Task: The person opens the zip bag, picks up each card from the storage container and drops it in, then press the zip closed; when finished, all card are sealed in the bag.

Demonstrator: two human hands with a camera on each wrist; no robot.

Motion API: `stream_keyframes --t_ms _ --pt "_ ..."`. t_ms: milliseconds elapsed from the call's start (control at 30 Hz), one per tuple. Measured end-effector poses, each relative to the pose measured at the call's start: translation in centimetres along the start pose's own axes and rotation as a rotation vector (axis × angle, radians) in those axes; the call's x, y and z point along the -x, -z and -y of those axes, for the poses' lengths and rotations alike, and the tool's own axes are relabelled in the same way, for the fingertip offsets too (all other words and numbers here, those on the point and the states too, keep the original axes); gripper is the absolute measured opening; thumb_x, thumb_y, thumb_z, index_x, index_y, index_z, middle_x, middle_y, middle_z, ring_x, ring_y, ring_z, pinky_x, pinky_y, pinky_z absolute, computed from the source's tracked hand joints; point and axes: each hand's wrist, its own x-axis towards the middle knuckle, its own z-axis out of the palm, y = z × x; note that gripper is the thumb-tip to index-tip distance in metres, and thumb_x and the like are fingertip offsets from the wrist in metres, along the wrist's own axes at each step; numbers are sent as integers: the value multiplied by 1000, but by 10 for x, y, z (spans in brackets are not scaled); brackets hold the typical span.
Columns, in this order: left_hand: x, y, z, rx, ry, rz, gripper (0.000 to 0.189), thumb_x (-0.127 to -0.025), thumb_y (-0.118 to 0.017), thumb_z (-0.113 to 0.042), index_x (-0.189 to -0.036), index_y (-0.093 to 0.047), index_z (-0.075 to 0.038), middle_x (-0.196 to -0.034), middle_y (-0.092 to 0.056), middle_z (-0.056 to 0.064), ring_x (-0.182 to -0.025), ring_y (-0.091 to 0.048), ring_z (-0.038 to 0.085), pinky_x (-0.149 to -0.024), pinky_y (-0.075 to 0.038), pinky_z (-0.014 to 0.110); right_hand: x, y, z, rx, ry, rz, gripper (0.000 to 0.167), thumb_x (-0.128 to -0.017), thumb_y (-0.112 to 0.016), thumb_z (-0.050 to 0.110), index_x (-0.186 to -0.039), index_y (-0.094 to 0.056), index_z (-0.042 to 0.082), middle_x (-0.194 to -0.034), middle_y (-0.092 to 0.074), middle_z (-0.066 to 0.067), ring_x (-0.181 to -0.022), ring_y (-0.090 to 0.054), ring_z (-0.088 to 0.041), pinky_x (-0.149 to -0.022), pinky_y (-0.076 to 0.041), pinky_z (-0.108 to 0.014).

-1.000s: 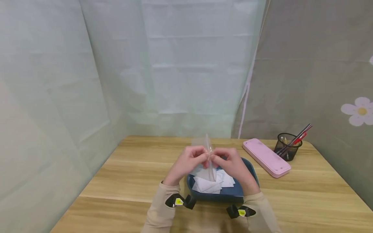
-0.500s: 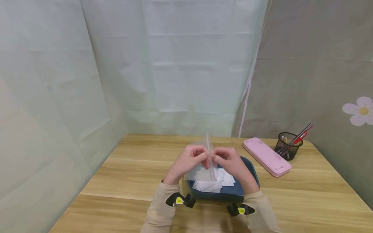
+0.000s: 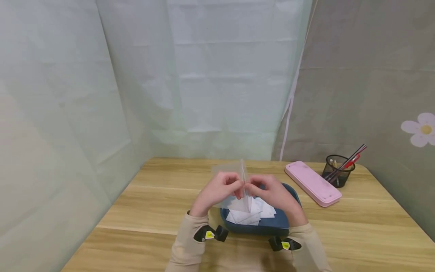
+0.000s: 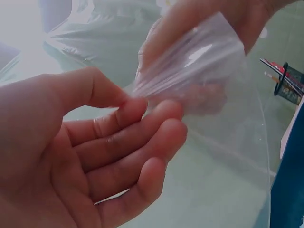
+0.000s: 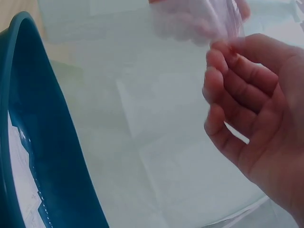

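Observation:
A clear plastic bag [image 3: 234, 168] stands over a dark blue tray [image 3: 258, 229], gathered between both hands. My left hand [image 3: 217, 190] pinches it between thumb and forefinger. From the other side, my right hand [image 3: 270, 192] pinches it too, thumb against forefinger, the two sets of fingertips close together. In the left wrist view the bag's pleated film [image 4: 199, 57] fans out from the left fingertips, and the right fingers show blurred through it. The remaining fingers of the right hand [image 5: 256, 95] are loosely bent. Several white paper pieces [image 3: 242, 217] lie in the tray beneath.
A pink pencil case [image 3: 312, 183] lies to the right of the tray on the wooden table [image 3: 136, 226]. Behind it stands a black mesh cup [image 3: 340, 175] with pens and pencils. Pale curtains [image 3: 224, 75] hang along the back and left.
The bag's loose film now spreads farther left over the left hand. Both hands keep their pinch in nearly the same place, and the view has shifted slightly.

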Motion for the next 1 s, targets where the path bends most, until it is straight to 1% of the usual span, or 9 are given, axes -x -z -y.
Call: stream_keyframes --t_ms 167,300,467,667,733,800,867,933,1000 --pt "-1 2 2 -94 9 -96 19 -90 -55 -8 -72 -61 -3 -64 -63 7 -59 -57 12 -58 -47 23 -1 1 1 31 -114 -80 10 -94 -63 17 -86 -69 12 -72 -60 1 -62 -52 -9 -59 -48 -23" --pt "1 6 4 -148 22 -162 19 -86 -60 -8 -68 -60 -4 -61 -62 5 -55 -56 11 -55 -46 23 0 2 0 72 -139 -163 7 -91 -67 14 -85 -68 12 -70 -57 1 -60 -49 -9 -55 -44 -22" --pt "4 13 7 -151 31 -177 18 -85 -62 -8 -68 -62 -4 -61 -63 6 -55 -57 11 -56 -47 22 2 4 -4 131 -148 -224 4 -89 -69 13 -85 -69 13 -71 -61 2 -61 -49 -7 -56 -44 -22" --pt "10 27 8 -195 85 -206 22 -86 -60 -12 -64 -62 -9 -64 -67 2 -61 -63 14 -54 -39 22 5 12 -9 185 -180 -304 3 -87 -70 11 -87 -68 10 -77 -66 -1 -69 -53 -9 -64 -46 -21" --pt "11 31 8 -197 90 -206 23 -86 -60 -11 -63 -60 -8 -66 -68 1 -64 -65 13 -54 -38 22 5 14 -9 191 -188 -316 6 -86 -71 11 -90 -67 10 -79 -66 -1 -73 -55 -10 -66 -46 -21" --pt "12 33 8 -192 92 -197 24 -86 -60 -10 -62 -56 -8 -65 -68 0 -66 -67 13 -52 -36 23 4 15 -8 178 -170 -317 11 -85 -72 9 -94 -65 10 -82 -66 -2 -75 -56 -11 -67 -47 -22" --pt "13 33 7 -177 92 -180 28 -85 -59 -8 -60 -48 -9 -59 -60 -2 -68 -69 12 -50 -36 22 3 14 -7 152 -129 -309 14 -86 -70 7 -97 -63 9 -85 -66 -3 -77 -57 -10 -67 -49 -23" --pt "13 32 7 -162 90 -171 32 -84 -58 -5 -58 -40 -10 -55 -50 -4 -68 -70 12 -47 -32 22 2 12 -7 122 -53 -301 16 -86 -68 3 -99 -61 8 -88 -66 -4 -80 -58 -9 -68 -50 -23" --pt "13 31 6 -133 85 -160 35 -83 -57 -3 -60 -33 -11 -55 -49 -3 -67 -71 13 -47 -31 22 1 10 -8 95 65 -285 18 -86 -66 -3 -100 -60 7 -91 -65 -6 -82 -58 -8 -69 -51 -22"
